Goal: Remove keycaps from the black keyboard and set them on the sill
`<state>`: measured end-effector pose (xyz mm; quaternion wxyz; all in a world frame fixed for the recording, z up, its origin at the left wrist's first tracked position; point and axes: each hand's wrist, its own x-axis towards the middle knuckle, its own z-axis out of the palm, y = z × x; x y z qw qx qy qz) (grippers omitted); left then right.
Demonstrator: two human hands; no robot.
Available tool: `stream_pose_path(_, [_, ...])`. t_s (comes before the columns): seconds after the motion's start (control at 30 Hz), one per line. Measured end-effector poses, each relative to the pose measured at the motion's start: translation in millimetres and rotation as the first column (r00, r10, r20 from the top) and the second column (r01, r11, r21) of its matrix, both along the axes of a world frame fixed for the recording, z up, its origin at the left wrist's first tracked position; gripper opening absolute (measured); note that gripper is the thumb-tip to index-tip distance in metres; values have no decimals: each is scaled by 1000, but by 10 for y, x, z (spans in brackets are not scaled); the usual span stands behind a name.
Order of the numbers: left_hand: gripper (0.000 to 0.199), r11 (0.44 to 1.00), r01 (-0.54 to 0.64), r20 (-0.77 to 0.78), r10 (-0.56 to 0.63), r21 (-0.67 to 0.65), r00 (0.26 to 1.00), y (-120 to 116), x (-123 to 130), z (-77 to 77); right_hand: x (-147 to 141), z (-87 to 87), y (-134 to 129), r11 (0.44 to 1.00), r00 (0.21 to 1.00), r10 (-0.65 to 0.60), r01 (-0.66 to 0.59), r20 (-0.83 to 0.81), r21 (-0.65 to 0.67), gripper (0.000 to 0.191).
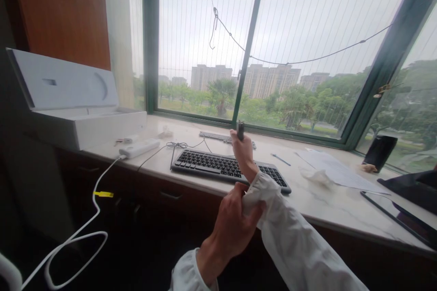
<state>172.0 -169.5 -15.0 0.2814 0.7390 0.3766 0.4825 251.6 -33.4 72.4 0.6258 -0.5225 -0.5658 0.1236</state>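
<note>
My right hand (243, 150) is raised over the right part of a black keyboard (208, 162). Its fingers are closed around a small black object (241, 130) that points upward; its kind is not clear. My left hand (230, 220), lower and nearer to me, grips the white sleeve (269, 191) of my right arm close to the wrist. The keyboard lies along the front of the marble-look counter, partly covered by my right hand and sleeve. A long, thin grey strip (218, 137) lies behind it, and a dark cable (177, 144) is bunched at its back left.
On the left are an open white box (109, 127) and a white power strip (139, 147) whose cord hangs over the edge. A thin pen-like stick (281, 159), papers (336, 170), crumpled tissue (317, 176) and a dark tablet (399, 213) lie rightward. Windows stand behind.
</note>
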Motion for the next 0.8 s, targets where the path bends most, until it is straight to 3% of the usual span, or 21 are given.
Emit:
stream_pose_path(0.07, [26,997,-68,-66,70,35,995,-79,-21,100,65,-8,-50,997,995,-73,74,64,-8,47])
stream_pose_path(0.13, [28,993,-86,-169,97,75,981,-136,-26,250,112,-56,-123,974,928,-223,221,298,42,43])
stream_pose_path(0.2, [34,994,-54,-267,79,97,960,-176,42,414,99,-147,-203,951,733,-300,278,610,133,33])
stream_pose_path(0.27, [36,989,-59,-291,96,135,952,-233,195,540,22,-257,-270,960,469,-257,224,845,167,25])
stream_pose_path(0.33, [30,973,-67,-294,131,220,947,-338,391,586,-82,-348,-320,972,260,-204,165,944,165,25])
stream_pose_path(0.4, [19,937,-52,-308,166,345,937,-487,567,545,-160,-391,-363,974,147,-208,122,967,191,26])
stream_pose_path(0.5, [7,859,-47,-321,240,509,916,-691,691,398,-179,-386,-452,969,91,-243,71,966,237,24])
stream_pose_path(0.6, [15,790,-164,-250,373,591,894,-765,658,274,-134,-407,-570,971,55,-239,21,969,239,26])
stream_pose_path(0.8, [31,773,-265,-194,444,577,875,-746,647,151,-100,-583,-706,962,5,-266,-60,964,265,25])
